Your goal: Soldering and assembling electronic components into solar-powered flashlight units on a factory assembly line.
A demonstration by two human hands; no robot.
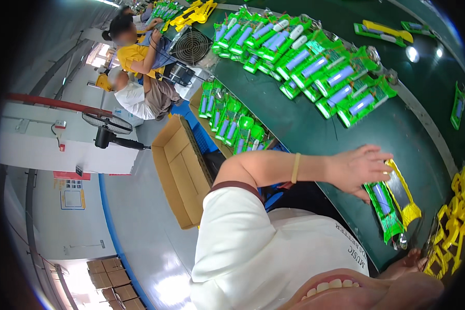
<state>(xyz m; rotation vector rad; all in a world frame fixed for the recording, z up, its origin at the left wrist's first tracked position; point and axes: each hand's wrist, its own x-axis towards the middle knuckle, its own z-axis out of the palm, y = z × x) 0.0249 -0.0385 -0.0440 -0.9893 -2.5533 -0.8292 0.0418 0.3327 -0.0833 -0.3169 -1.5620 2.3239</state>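
My left hand (357, 170) reaches across the green bench, its fingers curled over the upper end of a green plastic casing (383, 202) with a blue cylindrical battery inside. Alongside that casing, under my fingertips, lies a yellow frame (409, 211) with a dark, shiny middle. A small clear bulb-like part (401, 241) shows at the casing's lower end. Low on the right, my right hand (405, 262) is beside a heap of yellow frames (455, 222). It is partly in shadow, and its fingers are too hidden to read.
Rows of green casings with batteries (315, 67) cover the bench ahead. More fill a box (227, 121) by the bench edge, near an open cardboard carton (178, 170). A few lie on the far strip (457, 106). Co-workers (134, 57) sit at left, beyond a fan (191, 46).
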